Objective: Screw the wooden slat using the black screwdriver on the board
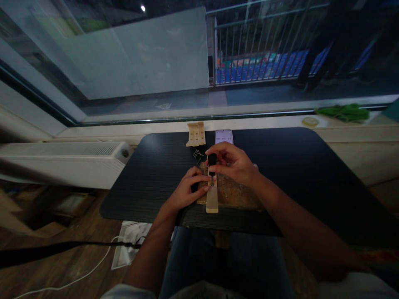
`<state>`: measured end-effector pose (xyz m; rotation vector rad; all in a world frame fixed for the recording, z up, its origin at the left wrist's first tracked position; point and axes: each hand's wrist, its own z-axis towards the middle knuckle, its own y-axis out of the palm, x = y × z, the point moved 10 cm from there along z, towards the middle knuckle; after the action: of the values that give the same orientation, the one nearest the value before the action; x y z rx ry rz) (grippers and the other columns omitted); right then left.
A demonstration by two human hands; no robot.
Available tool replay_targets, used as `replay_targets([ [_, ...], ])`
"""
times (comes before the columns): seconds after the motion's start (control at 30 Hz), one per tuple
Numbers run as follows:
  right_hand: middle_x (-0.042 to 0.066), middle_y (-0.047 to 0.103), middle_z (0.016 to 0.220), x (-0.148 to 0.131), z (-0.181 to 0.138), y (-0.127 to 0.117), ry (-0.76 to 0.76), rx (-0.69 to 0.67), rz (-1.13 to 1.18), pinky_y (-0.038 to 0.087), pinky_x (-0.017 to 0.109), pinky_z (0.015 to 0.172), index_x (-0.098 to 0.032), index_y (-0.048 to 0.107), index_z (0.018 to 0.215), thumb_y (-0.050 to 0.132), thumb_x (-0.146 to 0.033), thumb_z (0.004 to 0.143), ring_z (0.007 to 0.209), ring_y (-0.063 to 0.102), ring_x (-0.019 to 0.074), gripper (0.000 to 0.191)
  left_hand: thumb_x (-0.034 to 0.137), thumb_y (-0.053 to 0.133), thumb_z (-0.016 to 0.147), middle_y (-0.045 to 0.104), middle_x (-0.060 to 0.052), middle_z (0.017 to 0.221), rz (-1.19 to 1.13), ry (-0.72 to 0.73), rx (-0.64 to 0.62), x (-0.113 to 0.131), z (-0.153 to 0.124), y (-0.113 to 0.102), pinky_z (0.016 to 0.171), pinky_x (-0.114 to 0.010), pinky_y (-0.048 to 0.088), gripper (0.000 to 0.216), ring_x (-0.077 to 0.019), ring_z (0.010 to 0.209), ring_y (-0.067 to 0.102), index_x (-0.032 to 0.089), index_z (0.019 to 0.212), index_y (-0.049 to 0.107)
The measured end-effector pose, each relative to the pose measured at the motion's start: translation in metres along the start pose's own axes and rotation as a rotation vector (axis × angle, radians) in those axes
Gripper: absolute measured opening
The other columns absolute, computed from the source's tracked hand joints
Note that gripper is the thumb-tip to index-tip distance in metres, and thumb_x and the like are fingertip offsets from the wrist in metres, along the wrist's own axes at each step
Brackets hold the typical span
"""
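My right hand (234, 162) is closed around a short black-handled screwdriver (212, 164), held upright with its tip down on a pale wooden strip (212, 200). The strip lies across a brown speckled board (232, 193) on the black table (156, 174). My left hand (188, 189) rests at the board's left edge, its fingers pinched at the strip right beside the screwdriver tip. Whatever sits under the tip is too small to make out.
Behind the hands lie a few dark screws (197, 155), a stack of pale wooden pieces with holes (195, 134) and a phone (223, 136). A white radiator (62, 160) stands at the left. On the window sill lie a green cloth (344, 112) and a tape roll (310, 121). A white cable (77, 278) crosses the floor.
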<state>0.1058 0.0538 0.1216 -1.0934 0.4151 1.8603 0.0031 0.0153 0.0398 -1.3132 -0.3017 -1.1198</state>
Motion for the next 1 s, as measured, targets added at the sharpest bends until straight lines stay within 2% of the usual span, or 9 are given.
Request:
replay_targets([
  [0.57, -0.006, 0.044, 0.074, 0.001, -0.001, -0.001, 0.004, 0.018, 0.0, 0.03, 0.019, 0.049, -0.023, 0.059, 0.103, 0.076, -0.03, 0.073, 0.056, 0.034, 0.0052, 0.036, 0.039, 0.057, 0.089, 0.052, -0.008, 0.105, -0.001, -0.001, -0.001, 0.0, 0.0, 0.0, 0.099, -0.04, 0.041, 0.031, -0.0231, 0.105, 0.05, 0.02, 0.109, 0.07],
  [0.8, -0.004, 0.051, 0.078, -0.002, 0.0, 0.0, -0.014, 0.014, -0.028, 0.031, 0.02, 0.05, -0.021, 0.063, 0.098, 0.076, -0.03, 0.073, 0.056, 0.036, 0.0048, 0.029, 0.041, 0.057, 0.088, 0.053, -0.007, 0.102, 0.006, -0.02, -0.007, 0.0, 0.0, 0.0, 0.097, -0.04, 0.042, 0.031, -0.0232, 0.104, 0.05, 0.021, 0.109, 0.07],
  [1.0, -0.002, 0.054, 0.082, -0.009, -0.001, 0.004, -0.072, -0.026, -0.053, 0.035, 0.02, 0.051, -0.02, 0.064, 0.104, 0.072, -0.035, 0.078, 0.059, 0.041, 0.0056, 0.031, 0.041, 0.057, 0.088, 0.053, -0.007, 0.101, 0.004, 0.003, -0.002, 0.002, 0.0, -0.001, 0.097, -0.04, 0.043, 0.03, -0.0233, 0.103, 0.051, 0.021, 0.107, 0.07],
])
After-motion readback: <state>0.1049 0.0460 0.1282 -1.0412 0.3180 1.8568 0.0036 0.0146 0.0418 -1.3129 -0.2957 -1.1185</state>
